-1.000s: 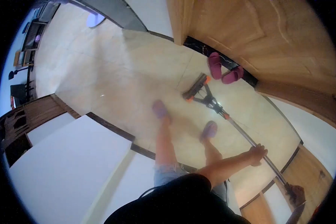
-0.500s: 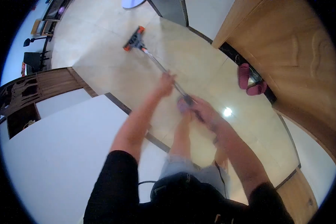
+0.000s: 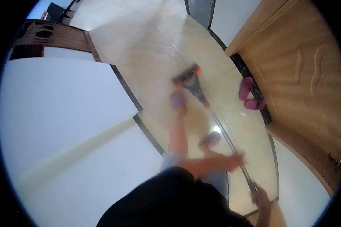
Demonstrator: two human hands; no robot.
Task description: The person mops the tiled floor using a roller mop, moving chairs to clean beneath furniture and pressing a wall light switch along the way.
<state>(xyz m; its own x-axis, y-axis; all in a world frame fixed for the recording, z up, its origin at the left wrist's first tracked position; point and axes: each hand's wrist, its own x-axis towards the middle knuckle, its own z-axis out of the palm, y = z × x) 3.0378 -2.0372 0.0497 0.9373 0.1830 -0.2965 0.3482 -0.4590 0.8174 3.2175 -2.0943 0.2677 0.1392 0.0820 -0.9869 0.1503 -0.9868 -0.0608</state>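
Note:
A mop with a metal pole and a dark head with orange ends slants across the floor, its head close to my left foot. My left hand, smeared by motion, is closed round the lower-middle part of the pole. Further down in the view, my right hand grips the pole's dark upper end. My left foot wears a purplish slipper, and a second slipper is on my other foot beside the pole.
Pink slippers lie on the dark threshold of a wooden door on the right. A white wall with a dark baseboard projects on the left. Beyond it stands a brown wooden cabinet.
The mop head has come back from the far floor toward my feet. Both hands have moved down and to the right with the pole. My view has shifted, and my feet have moved.

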